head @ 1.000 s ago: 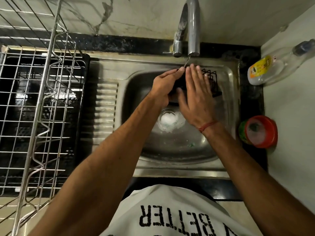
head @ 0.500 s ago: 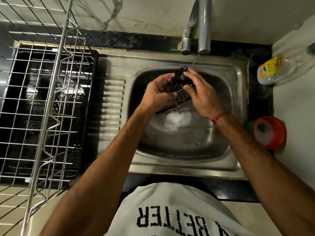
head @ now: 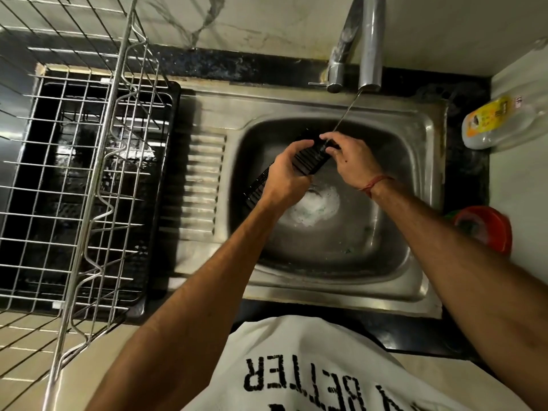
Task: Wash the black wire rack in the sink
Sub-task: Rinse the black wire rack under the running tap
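Since half a second ago the black wire rack (head: 308,157) has tilted, its low end dropping left into the sink (head: 427,120). The left hand (head: 284,173) grips its middle; the right hand (head: 350,155) pinches the far end under the tap's (head: 369,43) thin stream. Wet wire could slip and clatter into the basin. The shirt reads "BETTER".

wire rack (head: 308,158): black
sink (head: 421,286): silver steel (ribbed drainboard)
dish drainer (head: 89,179): silver wire grid
bowl (head: 489,229): orange-red
bottle (head: 501,123): clear, yellow label
shirt (head: 296,345): white, black lettering
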The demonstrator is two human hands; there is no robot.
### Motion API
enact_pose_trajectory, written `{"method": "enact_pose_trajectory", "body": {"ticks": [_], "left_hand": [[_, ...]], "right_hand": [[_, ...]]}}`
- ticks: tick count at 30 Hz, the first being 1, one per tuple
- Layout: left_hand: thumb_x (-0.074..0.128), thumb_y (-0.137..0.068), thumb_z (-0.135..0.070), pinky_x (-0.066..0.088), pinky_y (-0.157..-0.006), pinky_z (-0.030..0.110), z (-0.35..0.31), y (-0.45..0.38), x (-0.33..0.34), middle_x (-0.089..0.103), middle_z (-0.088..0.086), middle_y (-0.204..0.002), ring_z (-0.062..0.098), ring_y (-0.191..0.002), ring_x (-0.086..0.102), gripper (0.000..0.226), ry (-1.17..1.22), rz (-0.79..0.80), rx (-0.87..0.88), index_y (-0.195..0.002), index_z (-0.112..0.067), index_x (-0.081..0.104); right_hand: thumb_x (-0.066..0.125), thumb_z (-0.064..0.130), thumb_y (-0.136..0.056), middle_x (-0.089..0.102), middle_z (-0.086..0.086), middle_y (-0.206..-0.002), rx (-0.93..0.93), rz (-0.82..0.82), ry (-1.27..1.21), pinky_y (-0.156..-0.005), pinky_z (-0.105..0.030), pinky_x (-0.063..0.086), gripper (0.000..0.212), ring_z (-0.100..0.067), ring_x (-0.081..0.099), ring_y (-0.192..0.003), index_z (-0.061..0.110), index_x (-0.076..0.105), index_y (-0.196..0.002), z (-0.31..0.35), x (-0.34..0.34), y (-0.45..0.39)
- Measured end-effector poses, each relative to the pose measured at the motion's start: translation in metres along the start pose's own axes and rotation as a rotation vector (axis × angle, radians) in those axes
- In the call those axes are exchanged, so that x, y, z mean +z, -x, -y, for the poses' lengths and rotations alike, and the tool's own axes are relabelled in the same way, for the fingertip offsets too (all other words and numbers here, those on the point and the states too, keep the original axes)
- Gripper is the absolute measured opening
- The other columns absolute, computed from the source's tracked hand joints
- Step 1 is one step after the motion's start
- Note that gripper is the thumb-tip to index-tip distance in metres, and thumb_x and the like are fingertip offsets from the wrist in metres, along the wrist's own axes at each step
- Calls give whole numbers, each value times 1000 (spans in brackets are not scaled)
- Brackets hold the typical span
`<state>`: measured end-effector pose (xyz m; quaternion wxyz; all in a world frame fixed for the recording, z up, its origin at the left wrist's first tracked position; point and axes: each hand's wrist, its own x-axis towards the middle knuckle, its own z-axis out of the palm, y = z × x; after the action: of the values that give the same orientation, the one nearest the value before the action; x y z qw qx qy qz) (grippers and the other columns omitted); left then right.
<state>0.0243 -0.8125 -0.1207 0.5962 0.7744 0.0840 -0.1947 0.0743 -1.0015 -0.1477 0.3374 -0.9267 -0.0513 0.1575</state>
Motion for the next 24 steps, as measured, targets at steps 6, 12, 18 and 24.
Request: {"method": "enact_pose_trajectory", "body": {"ticks": [6,12,18,24], "left_hand": [[97,-75,-42,53,-114,40,12,17,-22,63,-3,-149,17,-138,57,87,-628,-231,109,-152,-29,58],[72,-94,-68,55,-109,49,51,49,-38,49,3,-166,26,-142,57,103,-771,-48,-55,-174,-26,22],[68,-97,-65,51,-115,59,65,48,-27,38,8,-172,32,-150,46,106,-675,-61,-51,-175,-21,10],[73,-97,-57,40,-126,56,76,36,-32,35,16,-173,39,-155,39,105,-641,-25,4,-173,-9,18]], "right_hand": [[54,30,-108,65,-4,-141,29,-34,69,-106,-37,54,39,-21,61,-129,22,56,-146,-9,4,-1],[23,53,-112,10,-11,-173,-237,9,620,-131,-49,16,69,-25,9,-161,9,16,-166,2,34,16],[15,46,-112,3,-14,-174,-350,63,656,-131,-48,12,68,-24,-1,-162,7,5,-166,-1,24,24],[18,40,-112,8,-12,-174,-526,103,728,-131,-47,13,64,-22,3,-162,9,9,-167,-7,18,24]]}}
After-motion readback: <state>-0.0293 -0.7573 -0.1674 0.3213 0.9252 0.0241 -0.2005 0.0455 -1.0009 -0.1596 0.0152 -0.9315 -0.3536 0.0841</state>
